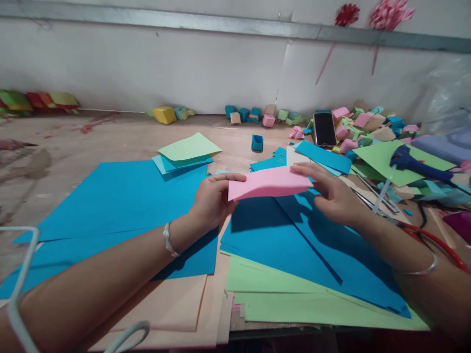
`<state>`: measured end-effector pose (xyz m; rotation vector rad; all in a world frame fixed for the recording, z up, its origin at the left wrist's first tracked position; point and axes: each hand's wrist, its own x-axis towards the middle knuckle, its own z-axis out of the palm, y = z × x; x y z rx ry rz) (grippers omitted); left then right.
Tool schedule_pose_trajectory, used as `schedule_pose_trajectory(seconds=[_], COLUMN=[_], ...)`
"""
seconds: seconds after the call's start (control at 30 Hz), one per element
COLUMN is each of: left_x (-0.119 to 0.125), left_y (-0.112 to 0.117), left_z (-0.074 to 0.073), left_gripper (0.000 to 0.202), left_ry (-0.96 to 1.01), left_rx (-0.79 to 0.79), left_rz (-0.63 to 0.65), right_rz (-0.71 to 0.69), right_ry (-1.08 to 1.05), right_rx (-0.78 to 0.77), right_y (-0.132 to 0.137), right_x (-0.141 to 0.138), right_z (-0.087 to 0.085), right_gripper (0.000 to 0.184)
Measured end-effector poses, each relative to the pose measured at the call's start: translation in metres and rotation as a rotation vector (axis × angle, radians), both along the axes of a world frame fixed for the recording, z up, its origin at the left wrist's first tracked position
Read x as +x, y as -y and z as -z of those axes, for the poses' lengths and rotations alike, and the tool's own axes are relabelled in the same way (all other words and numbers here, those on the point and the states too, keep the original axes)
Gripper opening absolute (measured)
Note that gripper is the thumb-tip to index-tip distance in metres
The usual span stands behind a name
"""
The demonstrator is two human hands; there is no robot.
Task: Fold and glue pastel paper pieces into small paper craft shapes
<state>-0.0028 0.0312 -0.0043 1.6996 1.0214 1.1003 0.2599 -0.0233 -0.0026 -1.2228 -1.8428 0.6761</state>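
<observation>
A folded pink paper [270,183] is held between both my hands above the table. My left hand [213,201] pinches its left end with thumb and fingers closed on it. My right hand [331,193] grips the right end, fingers lying along the top edge. Under the hands lie large blue sheets [279,230] over light green sheets [294,299]. More blue sheets [110,201] spread to the left.
A phone [324,128] leans among many small folded paper cubes [364,122] at the back right. A blue glue gun [415,164] rests on green paper, with scissors [375,196] and a red cable [437,242] nearby. A small blue cube [257,142] stands alone. Peach sheets [176,314] lie at the front edge.
</observation>
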Motion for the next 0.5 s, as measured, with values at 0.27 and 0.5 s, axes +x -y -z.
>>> schedule_pose_trajectory(seconds=[0.27, 0.5], left_x=[0.0, 0.0], left_y=[0.0, 0.006], left_z=[-0.014, -0.013], left_gripper=[0.022, 0.027], left_ry=[0.468, 0.444], left_rx=[-0.777, -0.794], left_rz=[0.047, 0.182], right_rz=[0.135, 0.206], right_ry=[0.475, 0.398], right_rx=[0.719, 0.741], right_y=[0.003, 0.01], right_x=[-0.01, -0.009], right_z=[0.001, -0.011], right_gripper=[0.075, 0.026])
